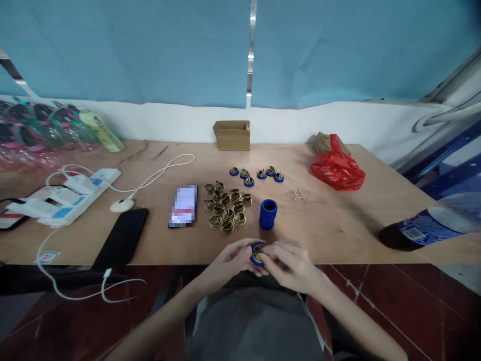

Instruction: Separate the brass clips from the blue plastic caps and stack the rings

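My left hand (229, 263) and my right hand (291, 264) meet at the table's front edge, both pinched round one blue ring with a brass piece in it (257, 253). Just beyond stands a stack of blue rings (268, 213). A cluster of several loose brass pieces (226, 206) lies left of the stack. Farther back sits a row of several brass pieces set in blue rings (256, 174). A small heap of thin wire clips (298, 195) lies to the right.
The wooden table (338, 225) also holds a phone (184, 205), a black phone (122, 238) on a cable, a white power strip (63, 198), a cardboard box (232, 135), a red plastic bag (337, 168) and a dark drink bottle (428, 228) lying at the right.
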`<state>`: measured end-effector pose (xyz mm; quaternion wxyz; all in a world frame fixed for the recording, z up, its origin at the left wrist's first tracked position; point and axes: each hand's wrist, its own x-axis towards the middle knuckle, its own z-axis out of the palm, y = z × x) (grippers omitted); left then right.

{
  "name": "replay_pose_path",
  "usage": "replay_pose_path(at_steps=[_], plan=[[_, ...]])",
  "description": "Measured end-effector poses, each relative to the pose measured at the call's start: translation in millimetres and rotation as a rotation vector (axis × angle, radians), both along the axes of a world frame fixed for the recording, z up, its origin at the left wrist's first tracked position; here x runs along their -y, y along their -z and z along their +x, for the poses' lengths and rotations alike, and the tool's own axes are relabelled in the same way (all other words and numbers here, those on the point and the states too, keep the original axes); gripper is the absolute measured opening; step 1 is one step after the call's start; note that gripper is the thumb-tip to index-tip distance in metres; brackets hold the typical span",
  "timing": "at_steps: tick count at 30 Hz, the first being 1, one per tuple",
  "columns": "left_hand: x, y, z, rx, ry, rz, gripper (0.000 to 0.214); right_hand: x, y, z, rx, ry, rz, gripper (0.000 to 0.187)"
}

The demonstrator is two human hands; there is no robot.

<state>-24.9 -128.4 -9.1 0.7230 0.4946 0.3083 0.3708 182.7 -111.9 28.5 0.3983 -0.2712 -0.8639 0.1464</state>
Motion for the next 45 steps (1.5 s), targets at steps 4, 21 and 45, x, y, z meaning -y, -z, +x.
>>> replay_pose_path(at_steps=[4,21,45], plan=[[-4.5,2.7,-0.8,-0.134,-0.043,0.027,0.046,7.1,37.8,-2.3,-0.125,0.118,-0.203,0.016],[3.3,9.0,8.4,-0.449,-0.275,0.409,0.024,14.8,63.0,-11.6,-0.209,0.243,-0.023,0.027],[10.5,19.5,12.0,-0.594,-0.318,0.609,0.028,15.5,72.6,-12.6,-0.129,0.237,0.009,0.031]])
